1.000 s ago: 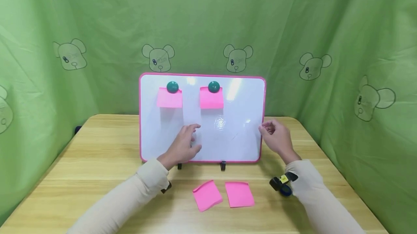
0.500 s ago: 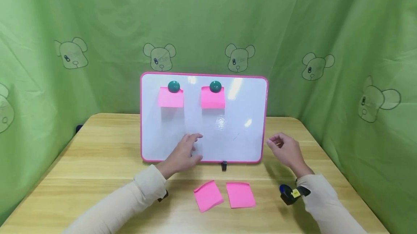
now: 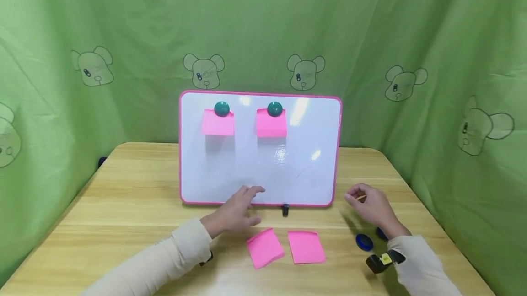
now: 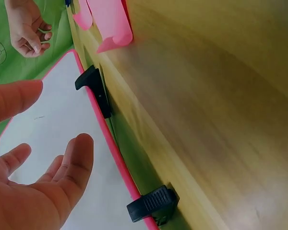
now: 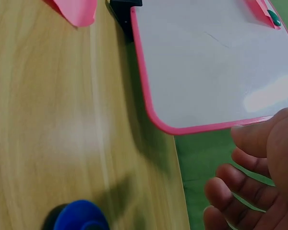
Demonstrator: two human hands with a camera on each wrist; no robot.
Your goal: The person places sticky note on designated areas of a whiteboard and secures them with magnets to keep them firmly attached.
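A small whiteboard (image 3: 313, 168) with a pink frame stands upright on the table. Two green round magnets (image 3: 222, 109) hold pink sticky notes (image 3: 218, 124) near its top edge. My left hand (image 3: 234, 211) hovers before the board's lower edge, fingers spread and holding nothing. Right of the board is my right hand (image 3: 373, 207), its fingers loosely curled around nothing. Two more pink sticky notes (image 3: 306, 247) lie on the table in front of the board. Below my right hand sit blue round magnets (image 3: 364, 242), one partly hidden by the wrist.
Black stand feet (image 4: 151, 203) grip the board's bottom edge. The wooden table (image 3: 136, 241) reaches back to a green curtain (image 3: 263, 21) with bear-face drawings. Each wrist carries a black camera (image 3: 379, 263).
Both hands have come down and back from the board toward the table. My right hand has also moved rightward, uncovering a blue magnet. Board and notes keep their places.
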